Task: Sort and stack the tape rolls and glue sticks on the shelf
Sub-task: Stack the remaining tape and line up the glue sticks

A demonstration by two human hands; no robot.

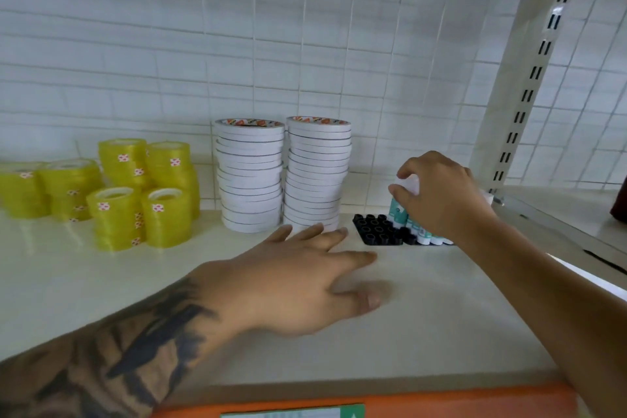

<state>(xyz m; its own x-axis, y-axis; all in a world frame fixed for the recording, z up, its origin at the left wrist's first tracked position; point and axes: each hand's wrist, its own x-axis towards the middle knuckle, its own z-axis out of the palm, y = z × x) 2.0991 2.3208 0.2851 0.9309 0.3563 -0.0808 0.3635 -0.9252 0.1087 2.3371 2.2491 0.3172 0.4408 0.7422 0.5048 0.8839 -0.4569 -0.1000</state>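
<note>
So the cream shelf (424,326) takes up most of the view, with an orange strip along its near edge. Far centre there are two tall stacks of white tape rolls (283,176), side by side and basically touching, orange print on the top rolls. Left of those sit the yellow tape rolls (142,193) in shorter stacks, clear-ish yellow with little red and white stickers; the leftmost ones get cut off by the frame edge. To the right of the white stacks there's a black tray (376,229) with round sockets, and the glue sticks (427,234) stand upright in its right part, white with teal labels. Most of them are hidden behind the right hand (441,193), so I can't count them, and the label text is too small to read. That hand's fingers are curled down around the white cap of one glue stick. The left hand (298,278) hovers low over the shelf in front of the white stacks, fingers spread fairly wide, holding nothing, a bit blurry.
</note>
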